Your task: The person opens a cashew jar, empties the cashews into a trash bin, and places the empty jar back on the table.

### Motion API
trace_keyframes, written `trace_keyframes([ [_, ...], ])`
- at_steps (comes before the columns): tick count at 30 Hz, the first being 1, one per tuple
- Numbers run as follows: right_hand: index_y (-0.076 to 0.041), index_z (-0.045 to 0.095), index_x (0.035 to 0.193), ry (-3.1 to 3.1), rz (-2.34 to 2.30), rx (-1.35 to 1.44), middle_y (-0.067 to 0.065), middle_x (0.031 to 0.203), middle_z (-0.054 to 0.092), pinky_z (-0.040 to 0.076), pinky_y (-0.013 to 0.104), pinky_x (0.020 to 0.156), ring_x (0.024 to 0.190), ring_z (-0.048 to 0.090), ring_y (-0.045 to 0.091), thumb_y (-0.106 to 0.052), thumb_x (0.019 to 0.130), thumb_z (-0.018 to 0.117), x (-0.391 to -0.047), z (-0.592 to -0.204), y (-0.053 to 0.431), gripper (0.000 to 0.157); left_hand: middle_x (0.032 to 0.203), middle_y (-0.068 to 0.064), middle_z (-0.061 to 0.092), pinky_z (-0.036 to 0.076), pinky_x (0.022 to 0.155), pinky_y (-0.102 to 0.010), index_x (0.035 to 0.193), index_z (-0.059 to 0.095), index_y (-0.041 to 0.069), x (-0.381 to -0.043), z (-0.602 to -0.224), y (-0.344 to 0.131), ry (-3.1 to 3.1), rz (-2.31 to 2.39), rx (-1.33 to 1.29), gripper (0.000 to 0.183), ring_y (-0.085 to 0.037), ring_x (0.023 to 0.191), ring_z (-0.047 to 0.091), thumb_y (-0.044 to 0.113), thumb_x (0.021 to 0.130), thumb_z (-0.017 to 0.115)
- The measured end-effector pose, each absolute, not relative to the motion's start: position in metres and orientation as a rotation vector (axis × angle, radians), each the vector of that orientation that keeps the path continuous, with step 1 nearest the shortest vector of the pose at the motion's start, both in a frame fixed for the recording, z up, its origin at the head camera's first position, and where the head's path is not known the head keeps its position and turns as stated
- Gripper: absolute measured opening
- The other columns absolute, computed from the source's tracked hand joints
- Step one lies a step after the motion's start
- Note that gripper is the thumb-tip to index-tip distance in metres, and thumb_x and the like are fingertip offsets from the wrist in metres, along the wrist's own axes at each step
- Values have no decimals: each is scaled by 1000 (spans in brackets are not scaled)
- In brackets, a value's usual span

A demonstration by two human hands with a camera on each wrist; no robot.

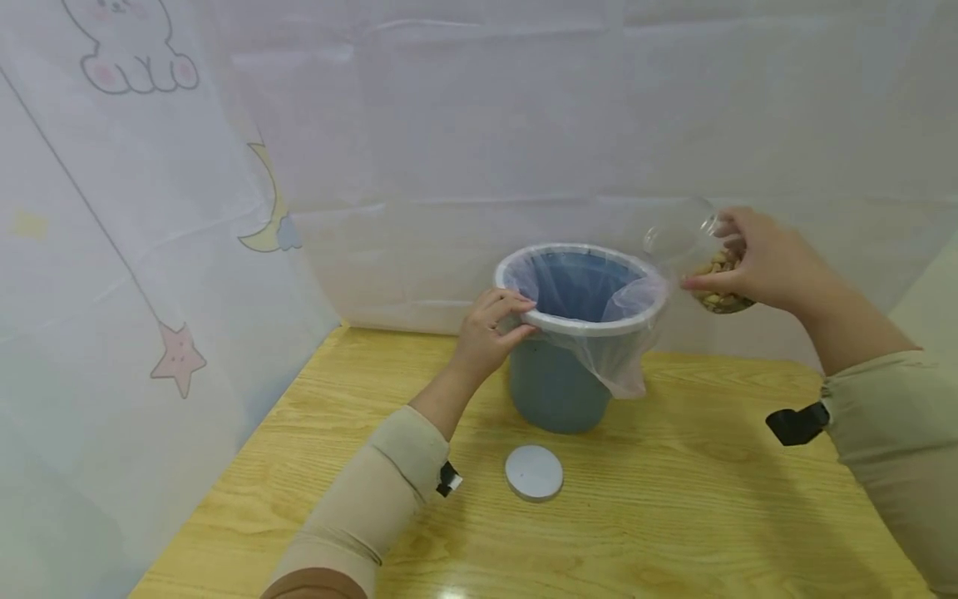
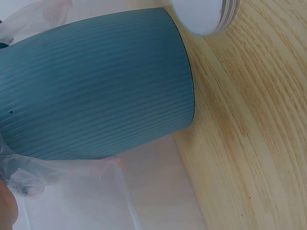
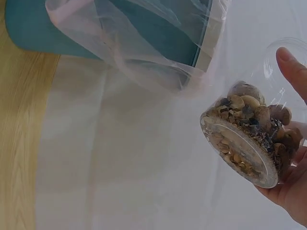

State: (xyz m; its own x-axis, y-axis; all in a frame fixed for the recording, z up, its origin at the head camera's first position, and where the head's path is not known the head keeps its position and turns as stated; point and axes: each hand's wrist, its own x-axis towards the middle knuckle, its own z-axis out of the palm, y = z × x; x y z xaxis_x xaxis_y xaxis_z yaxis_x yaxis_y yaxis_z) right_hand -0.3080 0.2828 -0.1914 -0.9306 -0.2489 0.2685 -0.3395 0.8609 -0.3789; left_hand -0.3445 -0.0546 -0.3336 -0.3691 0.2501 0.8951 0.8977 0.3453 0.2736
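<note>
A blue-green ribbed trash can (image 1: 561, 383) with a white rim stands on the table, lined with a thin pinkish plastic bag (image 1: 624, 358) that hangs over its edge. My left hand (image 1: 486, 329) pinches the rim on the left side, thumb below and fingers on top. To the right of the can, my right hand (image 1: 771, 258) grips a clear plastic jar (image 3: 240, 139), tilted with its mouth toward the can. Brown and tan nut shells or similar dried bits (image 3: 259, 117) lie in the jar's lower part. A round white lid (image 1: 534, 472) lies flat in front of the can.
The yellow wood-grain table (image 1: 674, 499) meets a pale cloth backdrop (image 1: 479, 150) close behind the can. Cartoon prints, including a pink star (image 1: 178, 358), decorate the cloth on the left.
</note>
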Motion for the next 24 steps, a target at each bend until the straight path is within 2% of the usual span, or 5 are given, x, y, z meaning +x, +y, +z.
trace_keyframes([
  [6,-2,7,146,-2852,530,474,28,138,33,31,64,87,117,38,47,-51,70,73,-314,-180,278,112,100,-5,63,38,97,-26,96,69,3,-343,-332,-53,-1832,-1029,-1007,29,-18,104,52,11,69,79],
  [24,0,16,143,-2911,250,554,29,134,37,33,63,86,112,40,46,-66,63,69,-313,-160,248,117,102,-6,62,40,95,-27,96,69,6,-344,-334,-53,-1829,-1038,-978,28,-20,106,52,11,70,78],
])
